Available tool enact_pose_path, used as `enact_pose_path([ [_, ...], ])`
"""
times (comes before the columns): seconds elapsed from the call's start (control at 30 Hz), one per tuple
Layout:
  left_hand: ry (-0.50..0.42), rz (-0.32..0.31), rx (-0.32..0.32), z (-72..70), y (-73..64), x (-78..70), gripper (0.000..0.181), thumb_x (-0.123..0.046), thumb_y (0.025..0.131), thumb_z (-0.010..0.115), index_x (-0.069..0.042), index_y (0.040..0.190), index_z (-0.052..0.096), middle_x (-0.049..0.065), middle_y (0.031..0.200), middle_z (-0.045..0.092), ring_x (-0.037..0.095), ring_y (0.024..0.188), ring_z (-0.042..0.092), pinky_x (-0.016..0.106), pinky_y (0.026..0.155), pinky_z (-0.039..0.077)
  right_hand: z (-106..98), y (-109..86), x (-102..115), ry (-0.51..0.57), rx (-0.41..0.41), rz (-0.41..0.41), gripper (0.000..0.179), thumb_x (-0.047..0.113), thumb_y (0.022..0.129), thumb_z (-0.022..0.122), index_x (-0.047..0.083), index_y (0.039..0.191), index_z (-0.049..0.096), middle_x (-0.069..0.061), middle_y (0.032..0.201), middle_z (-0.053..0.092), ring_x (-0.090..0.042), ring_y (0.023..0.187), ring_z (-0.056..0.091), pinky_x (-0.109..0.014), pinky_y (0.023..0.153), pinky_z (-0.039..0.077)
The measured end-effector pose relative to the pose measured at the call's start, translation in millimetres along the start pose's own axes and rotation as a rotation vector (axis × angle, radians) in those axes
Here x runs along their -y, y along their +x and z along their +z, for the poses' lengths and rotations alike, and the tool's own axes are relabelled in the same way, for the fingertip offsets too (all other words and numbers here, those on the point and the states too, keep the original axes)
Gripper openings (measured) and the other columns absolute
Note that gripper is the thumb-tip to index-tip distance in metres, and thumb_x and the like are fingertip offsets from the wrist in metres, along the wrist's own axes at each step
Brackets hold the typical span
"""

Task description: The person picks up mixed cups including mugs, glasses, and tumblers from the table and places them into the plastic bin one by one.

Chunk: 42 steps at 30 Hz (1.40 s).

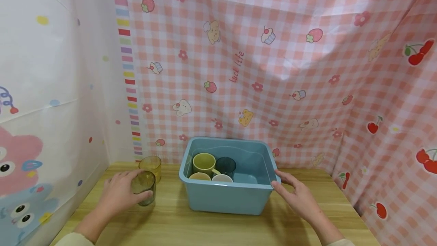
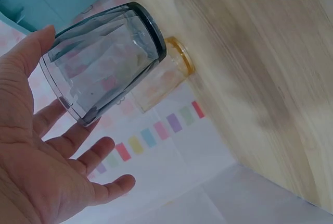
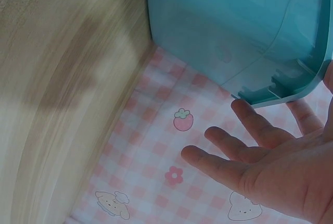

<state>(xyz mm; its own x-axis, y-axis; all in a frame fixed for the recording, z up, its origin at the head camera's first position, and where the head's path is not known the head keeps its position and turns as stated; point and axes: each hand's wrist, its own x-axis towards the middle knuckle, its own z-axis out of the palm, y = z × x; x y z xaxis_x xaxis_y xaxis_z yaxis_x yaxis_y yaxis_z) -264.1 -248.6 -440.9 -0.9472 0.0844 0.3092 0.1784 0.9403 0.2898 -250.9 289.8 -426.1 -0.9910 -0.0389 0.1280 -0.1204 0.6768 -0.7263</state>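
Observation:
In the head view my left hand (image 1: 119, 191) holds a dark, see-through drinking glass (image 1: 146, 197) near its rim, between thumb and fingers. The left wrist view shows the thumb on one side of this glass (image 2: 104, 60) and fingertips on the other, with the last fingers spread free. I cannot tell whether its base touches the table. Just behind it stands an amber glass (image 1: 155, 168). My right hand (image 1: 302, 196) touches the right rim of a blue plastic bin (image 1: 228, 200). In the right wrist view its fingers (image 3: 223, 169) are spread and mostly straight beside the bin (image 3: 218, 31).
Inside the bin's left half are a yellow-green mug (image 1: 204, 162), a dark glass (image 1: 226, 165), a tan cup (image 1: 199, 177) and a white cup (image 1: 222, 178). The wooden table (image 1: 164, 227) ends against a pink checked cloth (image 1: 218, 117) behind and a white cloth (image 1: 85, 132) at left.

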Motion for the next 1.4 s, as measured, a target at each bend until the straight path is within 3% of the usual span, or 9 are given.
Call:
enact_pose_path([
  [0.37,0.029,0.037,-0.038,-14.7,1.0,-5.0,0.084,-0.059,0.081,0.087,-0.009,0.145,0.065,0.031,0.134,0.069,0.059,0.124,0.061,0.082,0.098,0.041,-1,0.3,-1,-0.005,0.002,-0.022,0.06,0.055,0.107,0.059,0.025,0.159,0.053,-0.015,0.15,0.064,-0.045,0.147,0.052,-0.065,0.107,0.053],
  [0.8,0.009,0.061,-0.05,-43.4,16.1,-16.4,0.084,-0.06,0.083,0.085,-0.011,0.147,0.063,0.029,0.134,0.07,0.055,0.123,0.062,0.079,0.093,0.043,-3,0.5,1,-0.003,-0.001,-0.025,0.061,0.056,0.107,0.06,0.026,0.158,0.053,-0.016,0.15,0.064,-0.046,0.148,0.051,-0.066,0.107,0.053],
  [1.4,0.022,0.115,-0.097,-81.7,33.0,-43.5,0.09,-0.059,0.085,0.084,-0.014,0.157,0.054,0.028,0.141,0.065,0.054,0.131,0.056,0.079,0.105,0.037,-2,1.4,-1,-0.004,-0.002,-0.026,0.059,0.054,0.107,0.06,0.025,0.159,0.052,-0.016,0.15,0.064,-0.047,0.148,0.051,-0.067,0.108,0.052],
])
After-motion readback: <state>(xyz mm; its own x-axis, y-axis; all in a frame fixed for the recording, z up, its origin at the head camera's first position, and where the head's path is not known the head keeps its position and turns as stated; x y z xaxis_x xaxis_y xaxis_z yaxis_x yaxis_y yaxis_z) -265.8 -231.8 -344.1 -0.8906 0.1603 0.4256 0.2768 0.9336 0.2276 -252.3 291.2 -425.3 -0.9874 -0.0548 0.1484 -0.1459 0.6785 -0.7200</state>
